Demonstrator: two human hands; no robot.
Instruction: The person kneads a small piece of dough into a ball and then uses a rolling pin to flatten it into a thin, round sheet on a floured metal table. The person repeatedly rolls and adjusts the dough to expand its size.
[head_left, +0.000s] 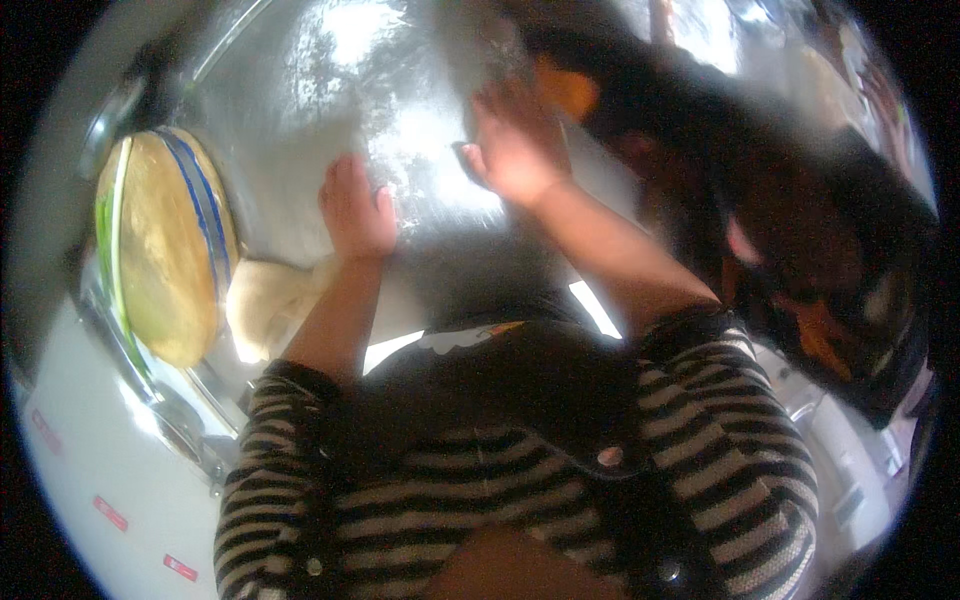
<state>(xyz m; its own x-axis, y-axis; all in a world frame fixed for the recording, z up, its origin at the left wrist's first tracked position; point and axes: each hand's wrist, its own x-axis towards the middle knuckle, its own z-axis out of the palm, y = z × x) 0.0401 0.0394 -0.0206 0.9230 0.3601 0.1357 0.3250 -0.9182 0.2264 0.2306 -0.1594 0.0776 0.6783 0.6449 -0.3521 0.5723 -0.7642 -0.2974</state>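
Observation:
My left hand (356, 214) is palm down over a shiny, scuffed metal worktop (300, 180), thumb spread from the fingers and nothing visible in it. Farther forward and to the right, my right hand (520, 146) is also palm down, its thumb apart. Blur softens its fingertips, which reach towards an orange patch (568, 88) beside dark clothing. I cannot tell whether either hand presses on the metal. Nearest my left forearm is a pale, blurred cloth-like thing (266, 304).
On the left is a round wooden chopping board (161, 247), with a grey, blue-edged strip (196, 199) across it. Long green-and-white stalks, probably scallions (118, 247), lie along its outer side. A person in dark clothing (795, 187) is close on my right.

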